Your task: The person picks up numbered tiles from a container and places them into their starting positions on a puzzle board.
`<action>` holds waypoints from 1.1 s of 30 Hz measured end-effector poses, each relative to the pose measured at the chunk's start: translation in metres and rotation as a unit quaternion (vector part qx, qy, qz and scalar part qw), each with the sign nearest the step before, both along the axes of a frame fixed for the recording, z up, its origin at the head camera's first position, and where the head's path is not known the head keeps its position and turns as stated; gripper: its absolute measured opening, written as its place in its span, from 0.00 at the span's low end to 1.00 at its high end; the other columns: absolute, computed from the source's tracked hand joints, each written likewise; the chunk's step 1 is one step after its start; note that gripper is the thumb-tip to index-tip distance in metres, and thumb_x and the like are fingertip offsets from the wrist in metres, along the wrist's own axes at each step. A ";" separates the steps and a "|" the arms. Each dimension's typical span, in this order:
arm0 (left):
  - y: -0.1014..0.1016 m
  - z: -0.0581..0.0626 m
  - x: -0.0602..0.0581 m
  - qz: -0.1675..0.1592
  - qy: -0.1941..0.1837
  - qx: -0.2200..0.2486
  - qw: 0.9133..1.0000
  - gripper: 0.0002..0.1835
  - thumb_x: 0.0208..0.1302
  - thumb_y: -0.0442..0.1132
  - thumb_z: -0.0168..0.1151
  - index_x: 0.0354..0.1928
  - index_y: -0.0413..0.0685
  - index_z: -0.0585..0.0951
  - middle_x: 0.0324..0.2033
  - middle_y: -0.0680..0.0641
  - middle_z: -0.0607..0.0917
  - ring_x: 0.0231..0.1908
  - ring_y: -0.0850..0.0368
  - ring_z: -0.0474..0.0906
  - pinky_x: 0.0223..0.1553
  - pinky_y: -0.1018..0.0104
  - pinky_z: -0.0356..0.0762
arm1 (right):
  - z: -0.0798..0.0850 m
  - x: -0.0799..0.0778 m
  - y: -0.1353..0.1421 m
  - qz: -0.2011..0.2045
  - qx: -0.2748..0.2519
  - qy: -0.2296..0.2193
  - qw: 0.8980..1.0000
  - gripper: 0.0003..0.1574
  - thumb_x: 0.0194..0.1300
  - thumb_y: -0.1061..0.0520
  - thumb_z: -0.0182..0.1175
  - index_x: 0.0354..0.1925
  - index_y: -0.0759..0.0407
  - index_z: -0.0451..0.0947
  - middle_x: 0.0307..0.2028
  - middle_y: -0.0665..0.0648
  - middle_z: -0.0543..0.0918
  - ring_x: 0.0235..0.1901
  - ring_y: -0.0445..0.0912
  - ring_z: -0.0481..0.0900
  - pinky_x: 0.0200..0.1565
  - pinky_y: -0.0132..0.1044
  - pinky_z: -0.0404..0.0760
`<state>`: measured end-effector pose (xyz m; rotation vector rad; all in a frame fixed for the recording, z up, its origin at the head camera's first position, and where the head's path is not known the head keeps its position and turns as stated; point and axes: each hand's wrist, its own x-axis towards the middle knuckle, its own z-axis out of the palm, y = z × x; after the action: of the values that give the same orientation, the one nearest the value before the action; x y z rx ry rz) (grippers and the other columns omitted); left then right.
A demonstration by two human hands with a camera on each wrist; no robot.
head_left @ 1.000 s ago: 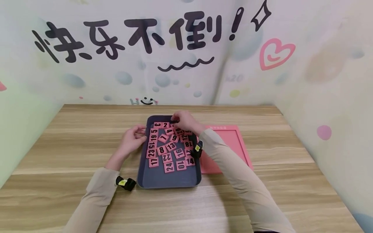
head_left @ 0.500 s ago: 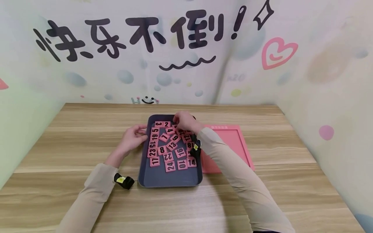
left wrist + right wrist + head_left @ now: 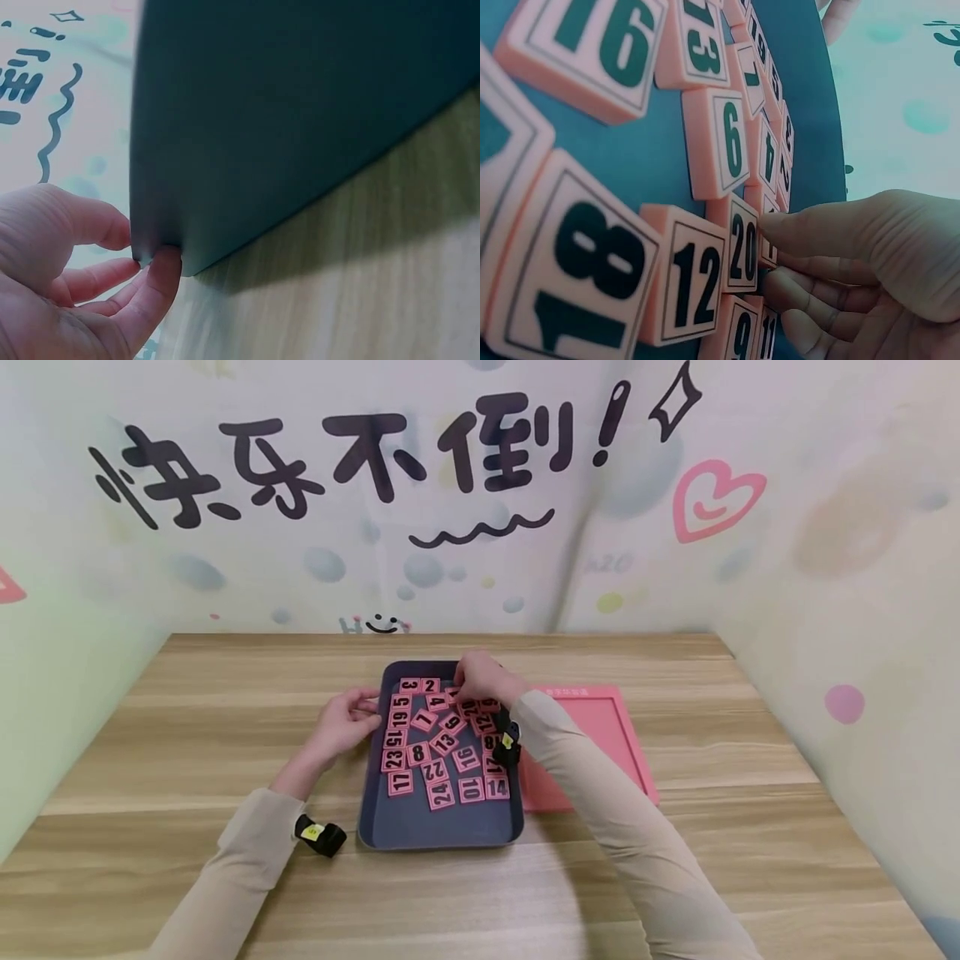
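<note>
Right wrist view shows the right hand [image 3: 889, 266] pinching tile 1 [image 3: 770, 250] by the tray's [image 3: 817, 142] far edge, best eased clear of tile 20 [image 3: 742, 249].

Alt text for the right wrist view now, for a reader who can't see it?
The right hand has its thumb and fingers at a pink tile marked 1 in a dark tray. More numbered tiles, including 20, 12 and 18, lie around it.

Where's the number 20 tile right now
In the right wrist view, tile 20 lies in the tray, low and near the middle, just right of tile 12, beside the right hand.
</note>
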<state>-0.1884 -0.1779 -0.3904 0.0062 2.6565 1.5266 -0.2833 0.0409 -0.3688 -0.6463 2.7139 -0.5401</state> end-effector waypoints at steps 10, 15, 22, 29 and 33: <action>0.003 0.001 -0.002 -0.001 0.003 -0.003 1.000 0.23 0.61 0.27 0.55 0.59 0.29 0.69 0.46 0.31 0.77 0.41 0.44 0.76 0.38 0.66 0.75 | 0.000 -0.001 -0.001 0.002 0.027 0.018 0.999 0.12 0.55 0.54 0.68 0.22 0.61 0.80 0.19 0.52 0.77 0.20 0.42 0.72 0.26 0.31 0.73; 0.004 0.001 -0.002 -0.006 0.006 -0.006 1.000 0.23 0.60 0.26 0.54 0.59 0.28 0.69 0.46 0.30 0.77 0.42 0.43 0.75 0.40 0.63 0.76 | -0.003 -0.003 -0.004 0.005 0.035 0.011 0.999 0.27 0.55 0.57 0.67 0.11 0.56 0.61 0.09 0.47 0.55 0.11 0.41 0.54 0.20 0.32 0.59; 0.005 -0.003 0.000 -0.004 -0.001 -0.007 1.000 0.23 0.61 0.27 0.54 0.59 0.29 0.69 0.46 0.31 0.77 0.42 0.44 0.75 0.40 0.64 0.75 | -0.016 -0.009 -0.003 -0.002 0.034 0.017 0.999 0.27 0.52 0.59 0.64 0.09 0.56 0.58 0.09 0.50 0.54 0.11 0.42 0.51 0.19 0.33 0.57; 0.003 -0.002 0.002 -0.006 0.013 -0.008 1.000 0.22 0.60 0.26 0.54 0.58 0.27 0.69 0.45 0.30 0.77 0.42 0.42 0.76 0.40 0.64 0.75 | 0.006 0.007 0.003 -0.012 -0.013 0.052 0.998 0.32 0.51 0.58 0.65 0.09 0.53 0.53 0.10 0.46 0.48 0.11 0.39 0.45 0.18 0.30 0.51; 0.002 -0.001 0.003 -0.009 0.023 -0.004 1.000 0.22 0.59 0.25 0.54 0.57 0.26 0.69 0.45 0.29 0.77 0.41 0.41 0.76 0.40 0.64 0.75 | 0.017 0.016 0.013 -0.015 -0.053 0.075 0.996 0.27 0.50 0.59 0.64 0.12 0.54 0.55 0.11 0.47 0.51 0.12 0.39 0.47 0.18 0.30 0.52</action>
<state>-0.1858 -0.1762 -0.3916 0.0639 2.6896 1.5292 -0.2677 0.0536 -0.3515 -0.6998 2.8546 -0.6732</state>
